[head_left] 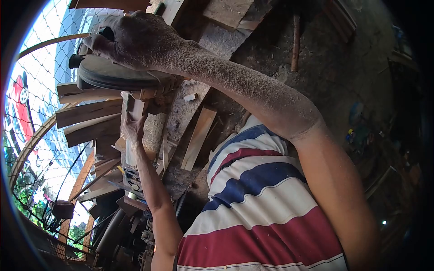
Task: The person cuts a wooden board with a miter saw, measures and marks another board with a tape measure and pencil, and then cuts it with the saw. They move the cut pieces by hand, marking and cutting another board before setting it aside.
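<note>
The left hand (134, 128) pinches the pale board (136, 107), whose long axis points toward the rounded tool (120, 74) beyond; the right hand (135, 40) curls over that, inside the bench's edge (199, 97).

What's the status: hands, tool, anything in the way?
Right hand curled over tool. Left hand at pale wood, grip unclear. Tool's underside mostly hidden. Small block near tool, apart from it; no clear obstruction.
</note>
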`<act>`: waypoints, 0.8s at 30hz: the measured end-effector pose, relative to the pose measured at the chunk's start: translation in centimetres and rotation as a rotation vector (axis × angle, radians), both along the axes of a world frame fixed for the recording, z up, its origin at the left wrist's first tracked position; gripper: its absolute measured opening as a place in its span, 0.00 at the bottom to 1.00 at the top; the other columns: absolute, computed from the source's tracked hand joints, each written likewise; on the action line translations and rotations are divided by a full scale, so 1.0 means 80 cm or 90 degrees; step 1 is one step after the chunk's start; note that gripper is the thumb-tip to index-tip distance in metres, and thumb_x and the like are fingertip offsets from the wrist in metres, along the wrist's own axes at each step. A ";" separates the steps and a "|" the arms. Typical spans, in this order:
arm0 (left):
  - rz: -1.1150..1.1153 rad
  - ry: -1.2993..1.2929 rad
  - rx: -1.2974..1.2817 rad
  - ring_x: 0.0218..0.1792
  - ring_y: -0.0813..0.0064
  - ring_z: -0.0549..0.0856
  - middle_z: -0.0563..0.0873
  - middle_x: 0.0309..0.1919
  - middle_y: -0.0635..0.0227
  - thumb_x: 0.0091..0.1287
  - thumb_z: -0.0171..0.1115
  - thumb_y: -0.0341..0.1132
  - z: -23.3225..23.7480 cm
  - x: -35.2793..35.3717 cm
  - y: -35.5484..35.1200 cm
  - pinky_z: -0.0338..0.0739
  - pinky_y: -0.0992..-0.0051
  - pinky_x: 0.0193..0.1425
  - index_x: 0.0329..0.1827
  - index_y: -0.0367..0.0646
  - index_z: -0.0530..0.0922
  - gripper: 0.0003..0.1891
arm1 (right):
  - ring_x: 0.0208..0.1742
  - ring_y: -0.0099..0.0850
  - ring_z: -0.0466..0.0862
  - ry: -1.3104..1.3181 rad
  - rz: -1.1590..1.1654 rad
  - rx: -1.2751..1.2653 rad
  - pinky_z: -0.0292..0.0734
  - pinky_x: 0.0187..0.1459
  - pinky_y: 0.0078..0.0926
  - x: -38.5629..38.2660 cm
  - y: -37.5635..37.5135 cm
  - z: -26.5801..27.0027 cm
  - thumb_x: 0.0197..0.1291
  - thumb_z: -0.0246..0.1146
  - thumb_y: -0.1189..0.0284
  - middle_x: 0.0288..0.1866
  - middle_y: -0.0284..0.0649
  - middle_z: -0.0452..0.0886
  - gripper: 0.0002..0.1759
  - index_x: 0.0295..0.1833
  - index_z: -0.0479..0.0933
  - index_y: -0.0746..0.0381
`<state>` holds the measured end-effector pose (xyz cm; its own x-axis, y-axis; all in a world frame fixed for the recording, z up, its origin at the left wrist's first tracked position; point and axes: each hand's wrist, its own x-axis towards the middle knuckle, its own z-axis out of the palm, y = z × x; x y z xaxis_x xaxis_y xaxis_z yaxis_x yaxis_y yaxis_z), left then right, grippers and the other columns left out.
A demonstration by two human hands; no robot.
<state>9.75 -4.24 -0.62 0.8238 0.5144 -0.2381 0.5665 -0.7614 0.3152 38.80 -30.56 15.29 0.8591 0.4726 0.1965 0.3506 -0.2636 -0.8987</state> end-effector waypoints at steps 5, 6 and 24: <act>-0.069 -0.105 0.114 0.66 0.45 0.86 0.87 0.64 0.44 0.54 0.87 0.56 0.002 0.011 -0.012 0.78 0.50 0.68 0.73 0.38 0.78 0.47 | 0.43 0.44 0.97 0.064 0.040 -0.031 0.95 0.49 0.50 0.002 0.003 0.006 0.73 0.47 0.21 0.37 0.51 0.93 0.58 0.63 0.82 0.72; -0.124 -0.196 0.169 0.70 0.44 0.83 0.86 0.68 0.44 0.54 0.87 0.57 0.000 0.013 -0.016 0.76 0.50 0.72 0.75 0.39 0.77 0.50 | 0.45 0.45 0.97 0.071 0.030 -0.033 0.94 0.51 0.50 0.002 0.002 0.011 0.74 0.48 0.23 0.38 0.51 0.93 0.56 0.63 0.81 0.72; -0.159 -0.198 0.146 0.55 0.42 0.84 0.85 0.49 0.52 0.54 0.83 0.68 -0.057 0.046 -0.007 0.78 0.46 0.59 0.61 0.39 0.81 0.45 | 0.51 0.53 0.95 0.095 0.026 -0.065 0.90 0.60 0.56 0.011 0.014 0.038 0.83 0.45 0.36 0.40 0.58 0.92 0.45 0.45 0.91 0.67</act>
<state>13.46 -4.78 -5.22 0.9436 0.3013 0.1371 0.2617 -0.9326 0.2486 39.71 -29.42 18.35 0.8545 0.5192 0.0180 0.2282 -0.3440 -0.9108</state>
